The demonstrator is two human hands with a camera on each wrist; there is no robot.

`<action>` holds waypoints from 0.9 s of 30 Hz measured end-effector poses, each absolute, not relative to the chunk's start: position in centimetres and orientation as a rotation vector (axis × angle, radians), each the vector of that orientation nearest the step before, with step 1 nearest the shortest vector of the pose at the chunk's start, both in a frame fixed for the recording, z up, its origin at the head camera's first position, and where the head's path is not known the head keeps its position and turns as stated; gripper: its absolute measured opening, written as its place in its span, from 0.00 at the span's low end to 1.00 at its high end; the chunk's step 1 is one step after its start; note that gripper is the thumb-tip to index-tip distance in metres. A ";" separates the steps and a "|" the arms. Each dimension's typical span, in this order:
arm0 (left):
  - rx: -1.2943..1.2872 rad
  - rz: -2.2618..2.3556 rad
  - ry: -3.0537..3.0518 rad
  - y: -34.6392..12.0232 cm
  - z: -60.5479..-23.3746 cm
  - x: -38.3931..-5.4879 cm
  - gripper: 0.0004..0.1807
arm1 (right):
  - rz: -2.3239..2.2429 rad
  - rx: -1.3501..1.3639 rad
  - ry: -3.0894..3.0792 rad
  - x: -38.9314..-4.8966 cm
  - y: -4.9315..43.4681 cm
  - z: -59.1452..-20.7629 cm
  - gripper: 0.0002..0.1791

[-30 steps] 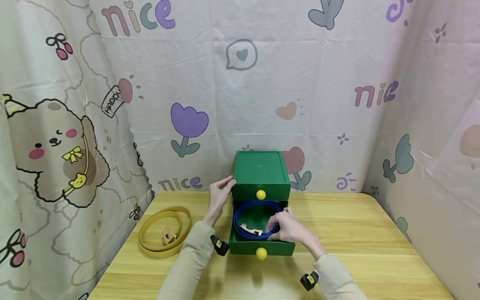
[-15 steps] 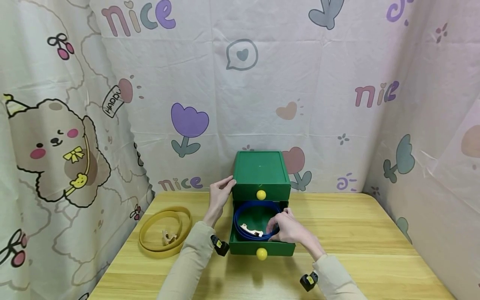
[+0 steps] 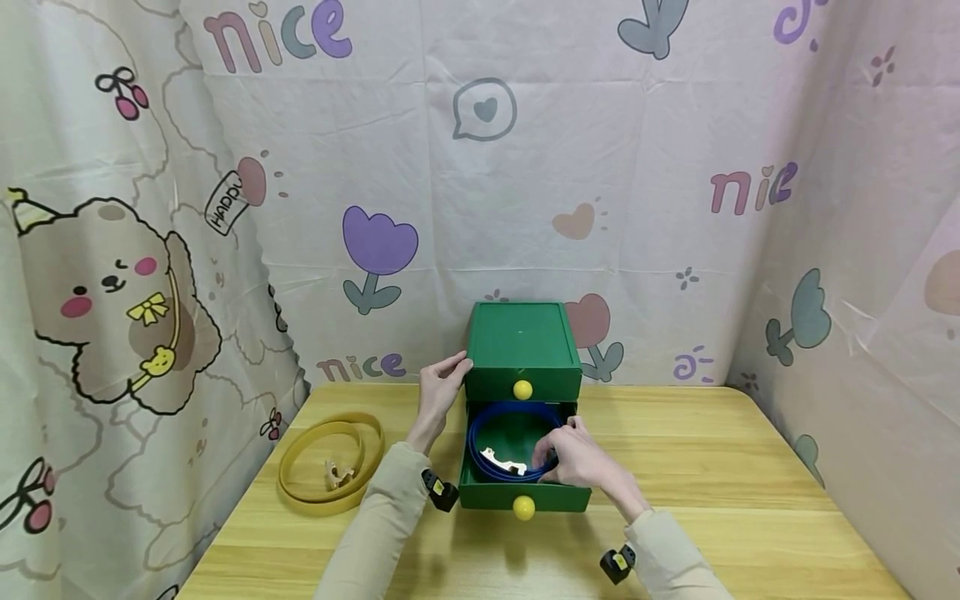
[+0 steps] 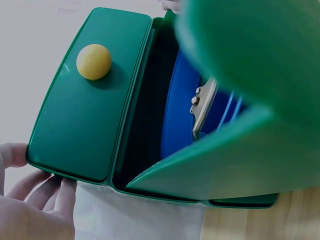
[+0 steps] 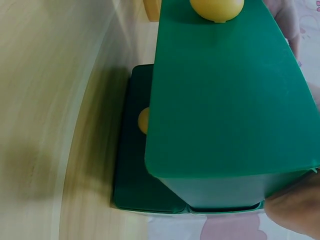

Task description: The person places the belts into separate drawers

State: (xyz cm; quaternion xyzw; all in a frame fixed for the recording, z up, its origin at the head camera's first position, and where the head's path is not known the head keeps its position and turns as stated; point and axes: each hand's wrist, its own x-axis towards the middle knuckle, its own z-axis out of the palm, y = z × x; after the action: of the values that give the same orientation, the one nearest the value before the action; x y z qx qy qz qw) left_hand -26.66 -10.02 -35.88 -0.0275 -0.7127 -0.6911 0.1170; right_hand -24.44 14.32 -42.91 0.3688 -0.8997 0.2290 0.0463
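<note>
Currently, my left hand [image 3: 438, 393] rests, fingers unclosed, against the green drawer cabinet [image 3: 519, 335]; my right hand [image 3: 573, 455], angled inward, pinches the coiled blue belt [image 4: 178, 107].

We wear long beige sleeves [image 3: 375, 525], left and right, plus two small, boxy black wrist devices [image 3: 442, 495], each marked with yellow.

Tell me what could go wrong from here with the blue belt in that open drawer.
Pinch: the right hand reaches into the open drawer, so closing it now could trap the hand.
Snag: the blue belt, coiled nearly as wide as the drawer, might catch on its sides when lifted.
Shift: the left hand steadies the green unit at one upper corner only, so a hard tug might move it.
</note>
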 end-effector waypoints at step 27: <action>-0.067 -2.003 -2.079 -9.9 -35.8 -26.6 0.20 | 0.790 1.145 -2.681 -24.3 14.8 -43.1 0.08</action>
State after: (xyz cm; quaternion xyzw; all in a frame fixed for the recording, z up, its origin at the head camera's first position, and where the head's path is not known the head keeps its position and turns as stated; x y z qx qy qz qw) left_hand -26.61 -9.89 -35.81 -0.0231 -0.7142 -0.6881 0.1263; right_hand -24.29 14.77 -43.07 0.3785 -0.8859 0.2611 0.0605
